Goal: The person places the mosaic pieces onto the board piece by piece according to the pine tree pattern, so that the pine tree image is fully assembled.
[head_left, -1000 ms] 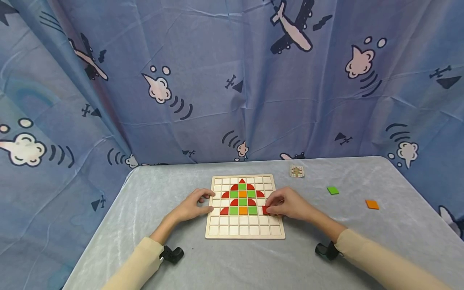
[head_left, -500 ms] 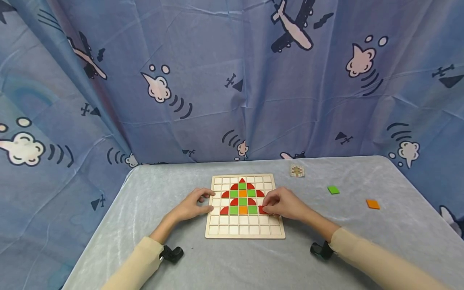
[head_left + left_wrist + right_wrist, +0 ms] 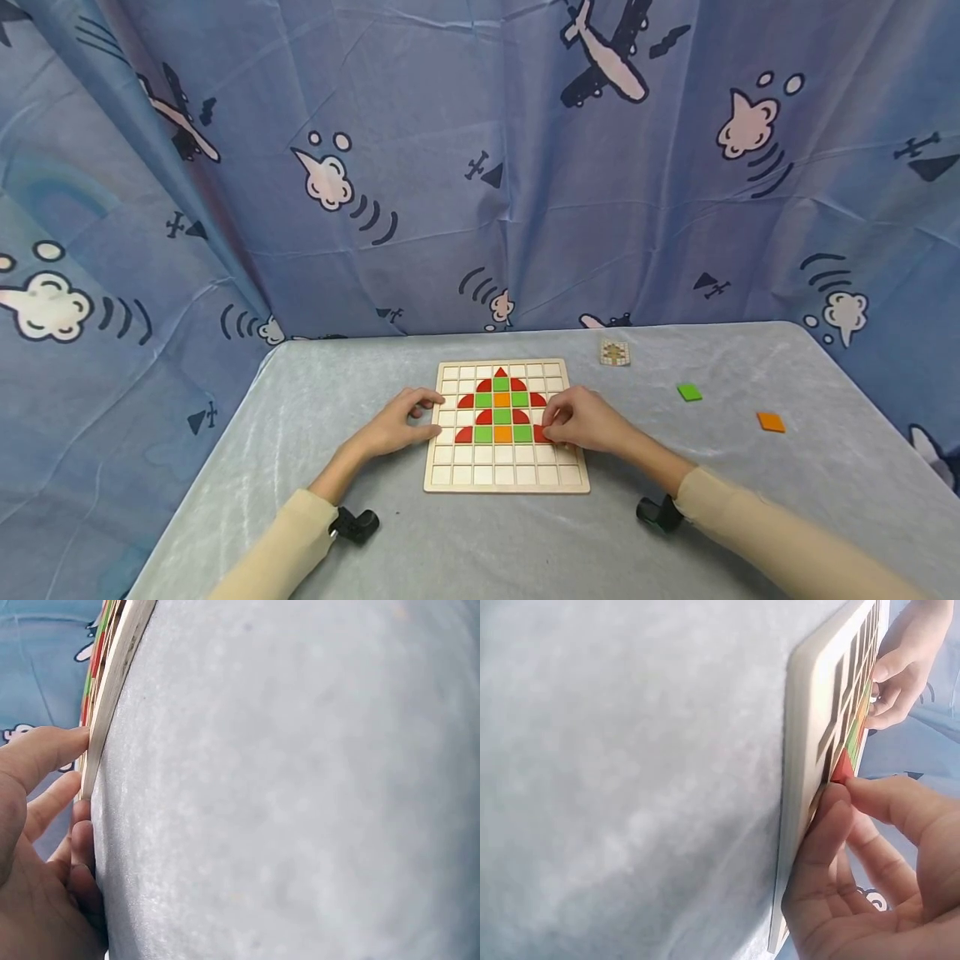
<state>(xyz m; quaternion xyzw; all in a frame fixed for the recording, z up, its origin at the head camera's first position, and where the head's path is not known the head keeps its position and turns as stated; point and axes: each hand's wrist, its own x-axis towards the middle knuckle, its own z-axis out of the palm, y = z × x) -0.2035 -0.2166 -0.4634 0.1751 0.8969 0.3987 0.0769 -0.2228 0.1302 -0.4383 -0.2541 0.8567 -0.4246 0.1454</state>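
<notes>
A square wooden grid board lies on the table, bearing red, green and orange tiles in a tree-like pattern. My right hand pinches a red tile between thumb and index finger, at the right end of the pattern's lowest row. In the right wrist view the red tile sits low at the grid, its outer part hidden by the fingertips. On the opposite side, my left hand touches the board's left edge with thumb and index finger. The left wrist view has those fingertips against the board's side.
Right of the board lie a loose green tile and an orange tile. A small card with a printed grid pattern is near the back edge. The grey cloth-covered table meets a blue patterned curtain behind.
My right hand has moved slightly left with the red tile, bringing it against the green tile at the end of the lowest row. My left hand stays at the board's edge.
</notes>
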